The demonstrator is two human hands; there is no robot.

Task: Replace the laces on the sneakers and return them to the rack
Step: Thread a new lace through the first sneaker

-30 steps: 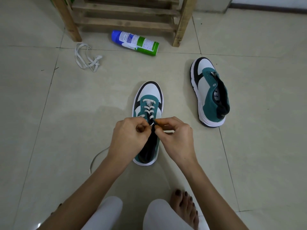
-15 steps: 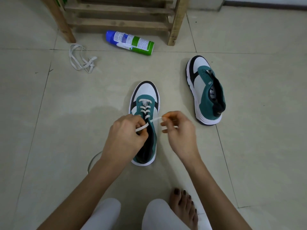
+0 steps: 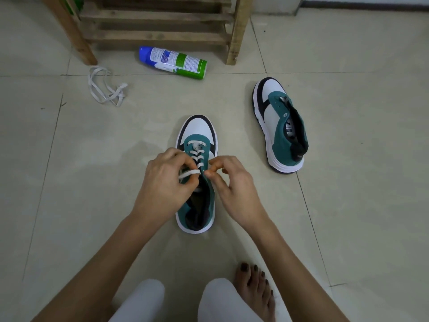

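Head view: near sneaker (image 3: 197, 132) upright on floor tile between both hands, partly laced. Left hand (image 3: 164, 182) grips white lace (image 3: 189, 175) across tongue. Right hand (image 3: 234, 189) pinched at right eyelet edge; lace tip or flap, cannot tell

Risks: tip slipping from pinch, eyelet skipped, ends uneven; sneaker unbraced, so hard tug may skid or tip it

Long axis runs near-to-far, toe toward rack (image 3: 239, 31), heel toward person. Second sneaker (image 3: 276, 112) unlaced, well apart to right, toe likewise rackward
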